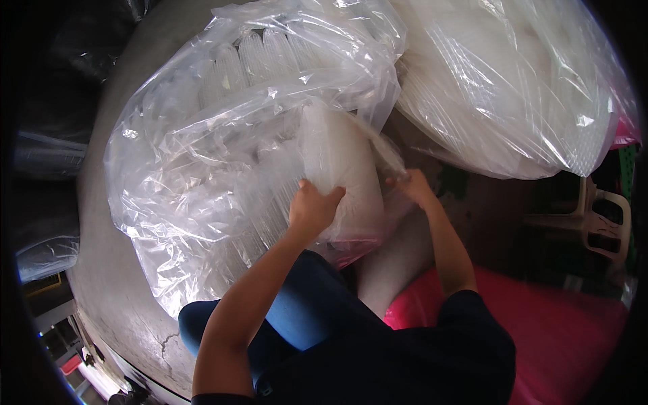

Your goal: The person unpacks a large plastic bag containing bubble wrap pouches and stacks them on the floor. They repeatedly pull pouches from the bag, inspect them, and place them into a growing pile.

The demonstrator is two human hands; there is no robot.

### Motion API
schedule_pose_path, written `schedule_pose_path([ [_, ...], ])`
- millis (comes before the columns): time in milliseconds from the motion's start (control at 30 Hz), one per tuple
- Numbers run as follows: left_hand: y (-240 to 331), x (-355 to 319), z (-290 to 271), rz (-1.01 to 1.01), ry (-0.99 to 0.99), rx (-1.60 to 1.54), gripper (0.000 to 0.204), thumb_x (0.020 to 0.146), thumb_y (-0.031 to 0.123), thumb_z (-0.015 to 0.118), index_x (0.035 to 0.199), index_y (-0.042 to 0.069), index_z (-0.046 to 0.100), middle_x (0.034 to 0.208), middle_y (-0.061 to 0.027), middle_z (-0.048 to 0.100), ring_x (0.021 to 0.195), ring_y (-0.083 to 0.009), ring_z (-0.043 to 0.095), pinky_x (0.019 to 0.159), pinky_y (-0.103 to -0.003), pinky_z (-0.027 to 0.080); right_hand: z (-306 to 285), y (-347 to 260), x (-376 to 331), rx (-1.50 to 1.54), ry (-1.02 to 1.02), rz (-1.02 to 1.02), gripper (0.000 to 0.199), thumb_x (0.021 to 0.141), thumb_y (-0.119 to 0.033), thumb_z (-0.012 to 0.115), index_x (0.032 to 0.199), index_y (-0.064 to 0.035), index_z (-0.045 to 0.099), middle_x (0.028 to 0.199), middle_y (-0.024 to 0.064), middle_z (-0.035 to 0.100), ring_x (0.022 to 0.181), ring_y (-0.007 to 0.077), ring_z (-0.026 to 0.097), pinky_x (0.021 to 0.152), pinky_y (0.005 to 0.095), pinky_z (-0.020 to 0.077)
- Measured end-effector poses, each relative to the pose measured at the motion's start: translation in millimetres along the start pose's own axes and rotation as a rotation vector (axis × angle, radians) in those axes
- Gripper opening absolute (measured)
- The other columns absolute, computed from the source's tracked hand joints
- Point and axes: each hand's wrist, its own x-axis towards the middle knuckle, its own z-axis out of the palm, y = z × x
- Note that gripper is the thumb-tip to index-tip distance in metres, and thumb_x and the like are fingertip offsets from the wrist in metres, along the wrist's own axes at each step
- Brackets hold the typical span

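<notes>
A large clear plastic bag (196, 155) lies open before me, holding several long, ribbed, translucent sleeves that look like nested stacks. A whitish, translucent plastic packet (347, 162) stands out of the bag's near right side, its contents unclear. My left hand (316, 208) is closed on the packet's near left side, thumb against its face. To the packet's right, my right hand (413, 187) pinches a thin flap of film (381, 148) that stretches back to the packet's top. My right fingertips are partly blurred.
Another big, filled clear bag (499, 88) sits at the far right. A beige plastic chair (601, 219) stands below it. Pink-red sheeting (533, 331) spreads at my right side. Dark wrapped bundles (50, 162) line the left, beyond the grey floor (101, 270).
</notes>
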Motion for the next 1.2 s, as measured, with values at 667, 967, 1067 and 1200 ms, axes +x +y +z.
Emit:
schedule_pose_path([
  [667, 9, 31, 111, 1.103, 0.103, 1.243, 0.060, 0.067, 0.032, 0.073, 0.123, 0.028, 0.051, 0.132, -0.0047, 0.040, 0.133, -0.0296, 0.024, 0.107, -0.062, 0.012, 9, -34, -108, 0.603, 0.174, 0.104, 0.009, 0.079, -0.008, 0.067, 0.086, -0.0031, 0.064, 0.068, -0.0036, 0.057, 0.059, 0.0027, 0.050, 0.051, 0.0193, 0.0373],
  [967, 20, 26, 91, 0.725, -0.267, 0.864, 0.082, 0.072, 0.023, 0.070, 0.143, 0.024, 0.028, 0.151, -0.0142, 0.007, 0.135, -0.0482, 0.008, 0.105, -0.059, 0.020, -17, -3, -70, 0.090, 0.577, -0.140, 0.017, 0.082, -0.017, 0.065, 0.082, -0.0040, 0.054, 0.078, 0.0017, 0.052, 0.067, 0.0127, 0.046, 0.062, 0.0285, 0.0388],
  [1067, 8, 53, 57, 0.787, -0.717, 0.478, 0.067, 0.083, 0.029, 0.062, 0.141, 0.020, 0.031, 0.148, -0.0169, 0.018, 0.136, -0.0419, 0.011, 0.108, -0.051, 0.022, 23, -49, -77, -0.682, 0.700, -0.377, 0.037, 0.082, -0.027, 0.062, 0.110, -0.0041, 0.051, 0.110, 0.0151, 0.049, 0.099, 0.0278, 0.047, 0.083, 0.0390, 0.0374],
  [1200, -83, 43, -48, 0.600, -0.923, 0.011, 0.058, 0.090, 0.039, 0.051, 0.140, 0.015, 0.034, 0.146, -0.0184, 0.024, 0.138, -0.0316, 0.014, 0.109, -0.046, 0.022, 85, -37, -77, -0.748, 0.404, -0.544, 0.061, 0.085, -0.044, 0.051, 0.134, -0.0094, 0.040, 0.137, 0.0224, 0.032, 0.128, 0.0412, 0.027, 0.101, 0.0496, 0.0263],
])
